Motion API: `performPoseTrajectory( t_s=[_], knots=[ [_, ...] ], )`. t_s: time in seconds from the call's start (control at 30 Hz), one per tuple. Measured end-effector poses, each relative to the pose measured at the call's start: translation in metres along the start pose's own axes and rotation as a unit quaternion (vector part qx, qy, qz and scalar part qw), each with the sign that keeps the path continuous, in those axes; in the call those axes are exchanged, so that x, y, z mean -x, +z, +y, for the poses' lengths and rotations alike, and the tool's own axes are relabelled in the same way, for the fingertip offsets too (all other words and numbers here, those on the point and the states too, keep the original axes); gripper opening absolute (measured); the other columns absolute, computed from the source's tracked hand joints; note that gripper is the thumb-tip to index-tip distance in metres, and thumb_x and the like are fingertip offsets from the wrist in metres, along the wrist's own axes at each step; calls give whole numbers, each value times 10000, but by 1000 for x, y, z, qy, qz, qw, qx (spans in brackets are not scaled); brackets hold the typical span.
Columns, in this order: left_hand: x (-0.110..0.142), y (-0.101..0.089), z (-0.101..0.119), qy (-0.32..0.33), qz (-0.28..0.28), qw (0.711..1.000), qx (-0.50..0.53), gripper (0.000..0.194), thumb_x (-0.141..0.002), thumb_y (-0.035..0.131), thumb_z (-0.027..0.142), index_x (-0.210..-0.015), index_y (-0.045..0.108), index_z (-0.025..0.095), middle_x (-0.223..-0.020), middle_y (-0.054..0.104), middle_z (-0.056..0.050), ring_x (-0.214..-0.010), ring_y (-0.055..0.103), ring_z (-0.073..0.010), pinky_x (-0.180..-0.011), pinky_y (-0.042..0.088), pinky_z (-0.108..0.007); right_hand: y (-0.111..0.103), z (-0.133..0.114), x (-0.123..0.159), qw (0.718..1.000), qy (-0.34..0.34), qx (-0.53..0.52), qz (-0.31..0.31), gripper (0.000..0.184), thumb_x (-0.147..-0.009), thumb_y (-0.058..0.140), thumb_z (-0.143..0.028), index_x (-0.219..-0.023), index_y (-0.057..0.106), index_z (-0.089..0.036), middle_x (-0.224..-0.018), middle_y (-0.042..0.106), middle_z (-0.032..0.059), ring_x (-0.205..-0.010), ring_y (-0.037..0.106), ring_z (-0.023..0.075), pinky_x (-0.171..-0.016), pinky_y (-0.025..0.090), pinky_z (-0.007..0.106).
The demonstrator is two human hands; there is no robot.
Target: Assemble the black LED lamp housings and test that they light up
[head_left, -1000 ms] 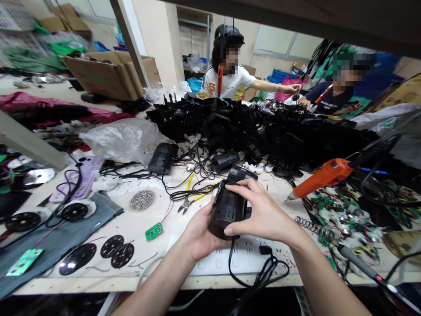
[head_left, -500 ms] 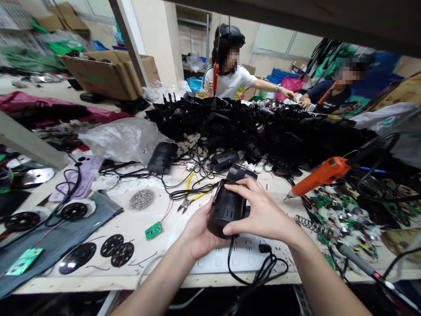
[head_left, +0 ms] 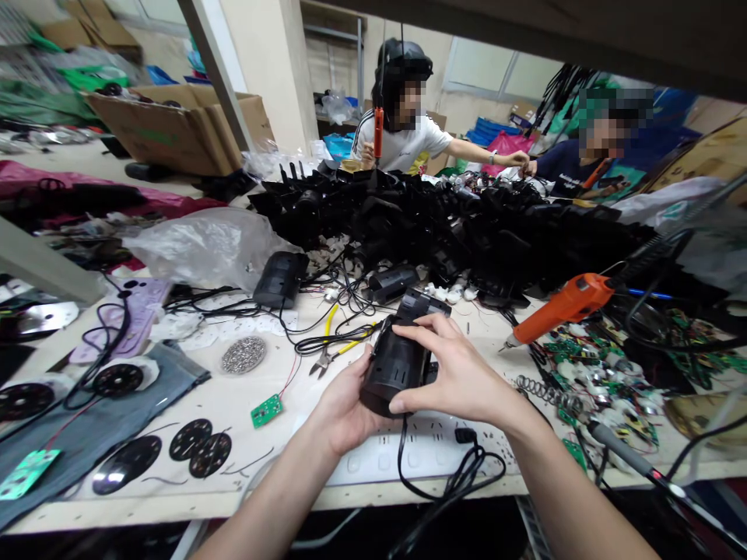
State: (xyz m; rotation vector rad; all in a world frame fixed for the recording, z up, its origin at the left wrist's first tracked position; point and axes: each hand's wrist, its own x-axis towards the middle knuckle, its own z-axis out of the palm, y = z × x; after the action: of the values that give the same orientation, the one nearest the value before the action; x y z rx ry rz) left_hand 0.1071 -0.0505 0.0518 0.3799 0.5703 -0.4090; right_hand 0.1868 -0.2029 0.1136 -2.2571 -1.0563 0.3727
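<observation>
A: Head view: what do the person's hands hold?

B: A black plastic housing (head_left: 397, 364), lifted just above the bench (head_left: 233, 404). The left hand (head_left: 344, 408) cups it from below and the left side, fingers wrapped on it. The right hand (head_left: 461, 377) lies over its right side, thumb at the lower edge and fingers (head_left: 417, 330) pressed along the top, clamped on the housing.

A: What lies around it?

B: A black cable (head_left: 449, 482) hangs from the housing's near end over a white power strip (head_left: 385, 459). Yellow-handled pliers (head_left: 332, 346) lie just left of the housing, a small green circuit board (head_left: 267, 410) nearer the bench edge. An orange electric screwdriver (head_left: 563, 305) hangs to the right. Behind, a large heap of black parts (head_left: 443, 225) covers the bench.

A: Anyone else?

B: Two other people sit beyond the heap.
</observation>
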Motion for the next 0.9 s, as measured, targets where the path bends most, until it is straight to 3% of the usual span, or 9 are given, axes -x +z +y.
performPoseTrajectory(
  t_s=[0.2, 0.5, 0.63, 0.7, 0.77, 0.9],
  knots=[
    [0, -3, -3, 3, -30, 1000, 7, 465, -973, 375, 445, -1186, 574, 83, -835, 721, -129, -631, 669, -260, -603, 527, -387, 0, 0, 0, 1000, 2, -6, 2, 855, -558, 883, -459, -1331, 560, -287, -1268, 452, 71, -1224, 444, 281, -1041, 420, 447],
    [3, 1, -3, 6, -1, 1000, -6, 563, -939, 331, 603, -1050, 624, 135, -822, 710, -114, -601, 645, -238, -601, 518, -390, -1, 5, -4, 999, 17, -32, -29, 871, -558, 884, -491, -1341, 559, -292, -1284, 461, 67, -1220, 465, 275, -1063, 396, 443],
    [7, 8, -2, 2, 11, 1000, -5, 568, -888, 436, 641, -1038, 628, 127, -792, 705, -110, -625, 650, -241, -607, 519, -379, -1, 11, -7, 997, 14, -54, -58, 869, -587, 866, -537, -1357, 549, -290, -1282, 472, 74, -1229, 454, 279, -1071, 379, 451],
    [9, 10, -3, 9, 18, 1000, -3, 495, -896, 486, 573, -1031, 636, 121, -791, 711, -110, -620, 652, -227, -611, 524, -371, -1, 14, -8, 996, 8, -62, -65, 873, -603, 855, -554, -1371, 535, -292, -1297, 465, 78, -1253, 433, 280, -1085, 359, 449],
    [9, 9, -3, 24, 38, 999, -2, 371, -899, 535, 462, -999, 644, 121, -782, 720, -107, -613, 655, -219, -605, 528, -364, 0, 17, -8, 995, -5, -72, -67, 810, -680, 808, -559, -1387, 516, -291, -1330, 450, 80, -1284, 407, 273, -1104, 333, 441],
    [10, 3, -3, 52, 70, 996, 15, 219, -867, 568, 313, -930, 640, 116, -744, 725, -103, -636, 677, -236, -600, 541, -369, 2, 22, -6, 991, -56, -116, -36, 489, -931, 576, -448, -1385, 508, -278, -1358, 473, 72, -1290, 419, 226, -1115, 319, 416]
  ],
)
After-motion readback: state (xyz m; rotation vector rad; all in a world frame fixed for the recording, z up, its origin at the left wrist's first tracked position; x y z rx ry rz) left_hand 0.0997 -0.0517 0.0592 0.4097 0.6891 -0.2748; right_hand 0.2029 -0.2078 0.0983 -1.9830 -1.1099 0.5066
